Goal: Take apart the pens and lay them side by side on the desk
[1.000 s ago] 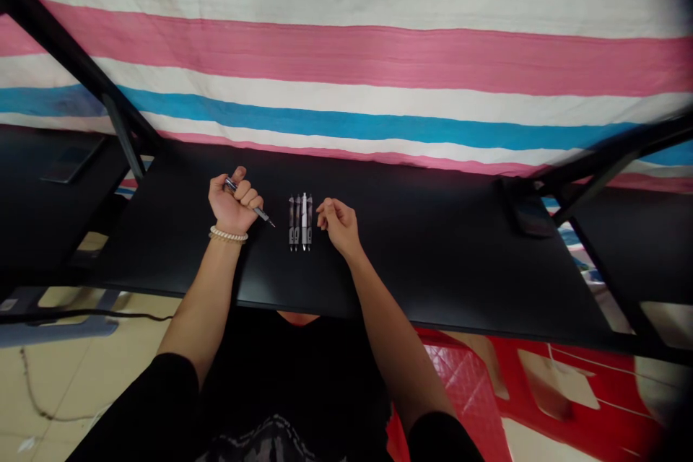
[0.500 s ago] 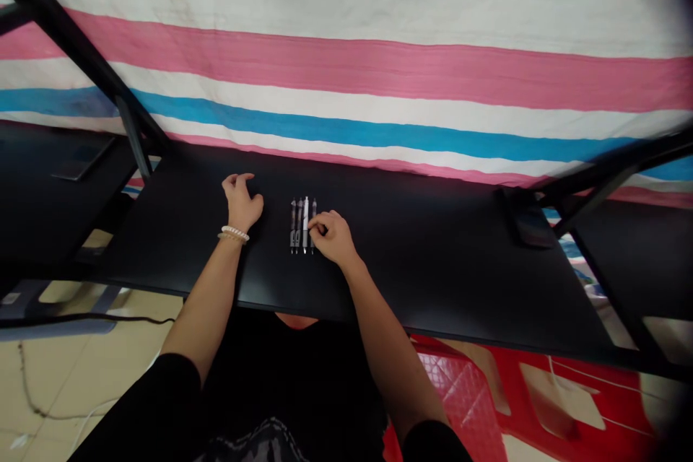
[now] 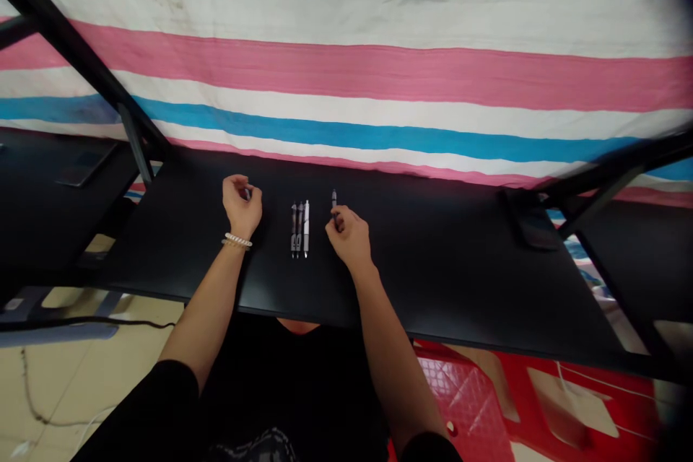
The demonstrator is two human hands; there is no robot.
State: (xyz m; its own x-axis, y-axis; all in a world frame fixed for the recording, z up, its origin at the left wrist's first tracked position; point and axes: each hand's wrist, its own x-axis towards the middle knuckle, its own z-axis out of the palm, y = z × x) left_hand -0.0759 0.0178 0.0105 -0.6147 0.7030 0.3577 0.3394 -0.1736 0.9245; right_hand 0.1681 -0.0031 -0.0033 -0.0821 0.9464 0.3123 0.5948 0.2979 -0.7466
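Observation:
Two dark pens (image 3: 297, 229) and a white pen with a grey grip (image 3: 306, 225) lie side by side on the black table (image 3: 433, 260). Right of them, my right hand (image 3: 351, 237) pinches a dark pen (image 3: 334, 198), whose upper end sticks out past the fingers; the hand hides the rest. My left hand (image 3: 242, 207), with bracelets at the wrist, is curled left of the row. A small greyish thing shows between its thumb and fingers, too little visible to name.
A dark phone-like object (image 3: 531, 220) lies at the table's right end. Black metal frame bars (image 3: 135, 141) stand at both sides. Behind the table hangs a striped sheet (image 3: 346, 72). A red plastic stool (image 3: 460, 397) stands below the front edge.
My right hand has moved right, taking the rightmost dark pen away from the row. My left hand's fingers have curled closer together, and a small greyish thing now shows between them.

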